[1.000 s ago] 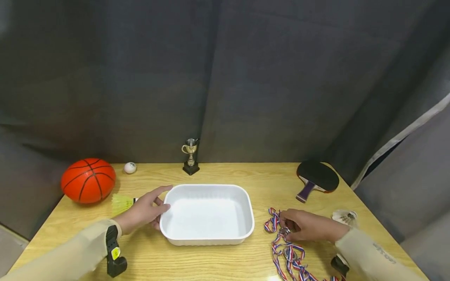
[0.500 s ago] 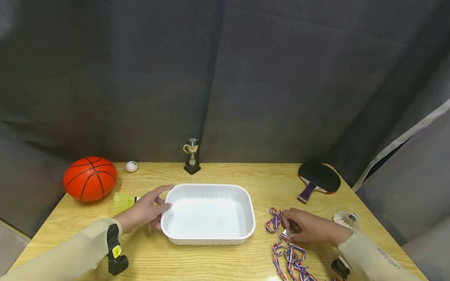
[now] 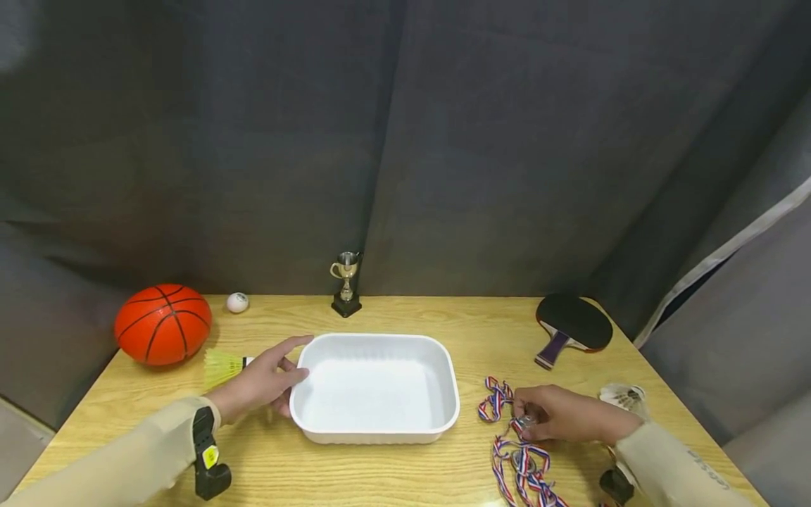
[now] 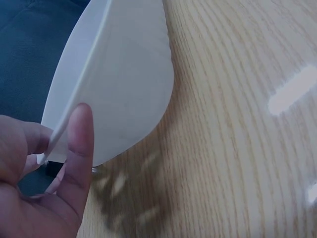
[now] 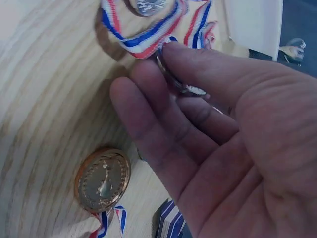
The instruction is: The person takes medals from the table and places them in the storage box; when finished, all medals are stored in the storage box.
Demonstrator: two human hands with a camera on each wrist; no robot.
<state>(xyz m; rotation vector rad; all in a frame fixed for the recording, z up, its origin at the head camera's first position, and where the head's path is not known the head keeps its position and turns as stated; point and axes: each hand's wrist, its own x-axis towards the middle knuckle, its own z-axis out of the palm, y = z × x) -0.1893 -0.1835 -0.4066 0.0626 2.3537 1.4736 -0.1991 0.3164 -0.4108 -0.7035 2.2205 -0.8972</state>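
Note:
A white plastic tray (image 3: 374, 384) sits mid-table. My left hand (image 3: 262, 380) holds its left rim between thumb and fingers, also seen in the left wrist view, where the thumb (image 4: 80, 134) lies against the wall. My right hand (image 3: 564, 415) pinches a medal (image 5: 171, 74) by its edge, thumb on one side and fingers on the other. Its red, white and blue ribbon (image 5: 148, 37) trails from the grip. More striped ribbons (image 3: 526, 468) lie tangled on the table beside that hand. A gold-coloured medal (image 5: 103, 181) lies below the fingers in the right wrist view.
An orange basketball (image 3: 163, 324), a white ball (image 3: 237, 303) and a yellow shuttlecock (image 3: 223, 367) are at the left. A gold trophy cup (image 3: 346, 282) stands at the back edge. Right, a black table tennis paddle (image 3: 573, 324) and white shuttlecock (image 3: 624, 398) lie near the curtain (image 3: 709, 232).
My right hand has shifted slightly right and towards me, with the medal pinched in its fingers. The left hand keeps its hold on the tray, which stays in place.

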